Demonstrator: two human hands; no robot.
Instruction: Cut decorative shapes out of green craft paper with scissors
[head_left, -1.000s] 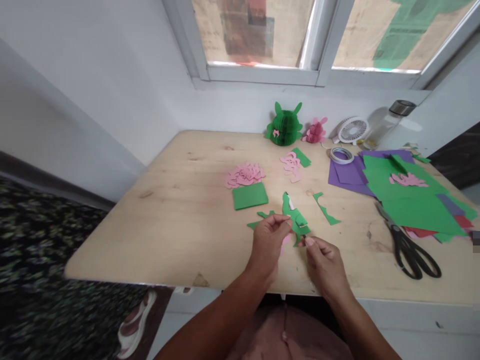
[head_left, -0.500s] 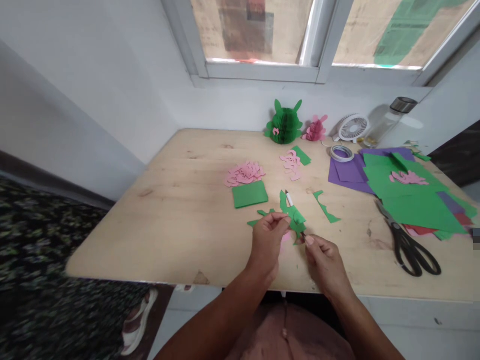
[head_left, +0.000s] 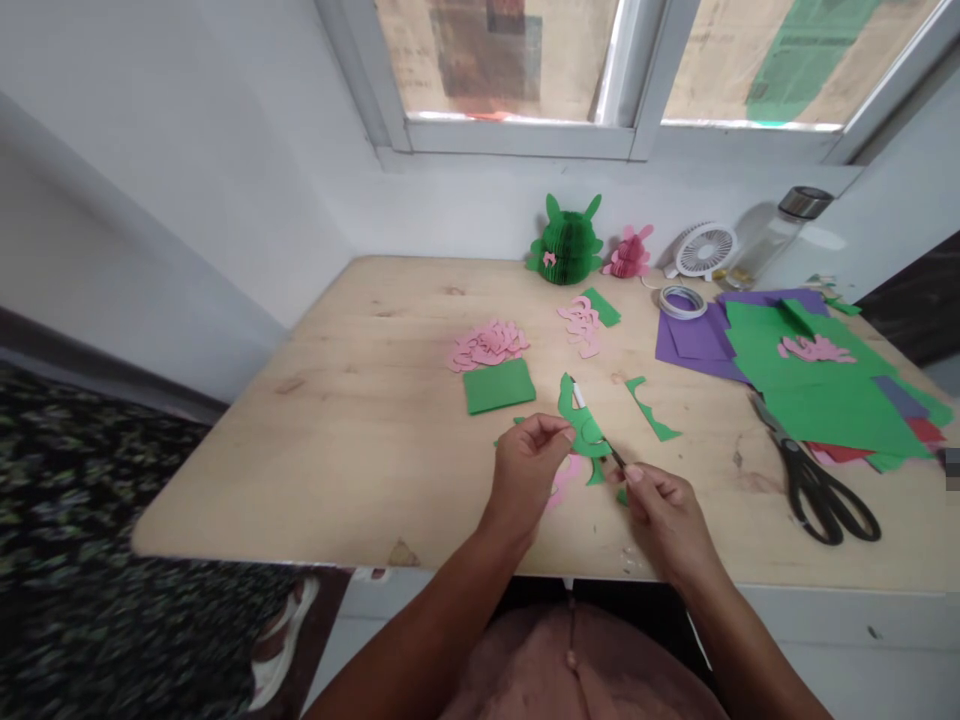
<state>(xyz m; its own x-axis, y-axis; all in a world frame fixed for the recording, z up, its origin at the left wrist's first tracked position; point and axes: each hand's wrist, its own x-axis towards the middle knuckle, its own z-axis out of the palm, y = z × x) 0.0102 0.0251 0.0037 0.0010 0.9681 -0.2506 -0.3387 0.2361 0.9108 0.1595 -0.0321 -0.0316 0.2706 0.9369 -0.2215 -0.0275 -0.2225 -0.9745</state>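
Note:
My left hand (head_left: 531, 465) pinches the left edge of a cut piece of green paper (head_left: 589, 430), held up over the near part of the table. A curved line shows on this paper. My right hand (head_left: 664, 505) is closed on a slim dark pointed tool (head_left: 616, 456), its tip at the paper's right edge; whether it is small scissors or a pen I cannot tell. Beneath the hands lie green scraps (head_left: 596, 472) and pink paper (head_left: 564, 480), partly hidden. A white pen-like thing (head_left: 577, 394) with a dark tip shows just beyond the green paper.
Folded green paper (head_left: 499, 387) and pink cutouts (head_left: 491, 345) lie left of centre. Black-handled scissors (head_left: 821, 490) rest at right beside stacked green sheets (head_left: 817, 400), purple paper (head_left: 697, 340) and a tape roll (head_left: 682, 302). Paper figures (head_left: 568, 248), a fan (head_left: 703, 250) and a bottle (head_left: 780, 235) stand behind.
My right hand has moved slightly right, baring more of the dark tool. The green paper in my left hand has turned a little, and its curved line shows more clearly.

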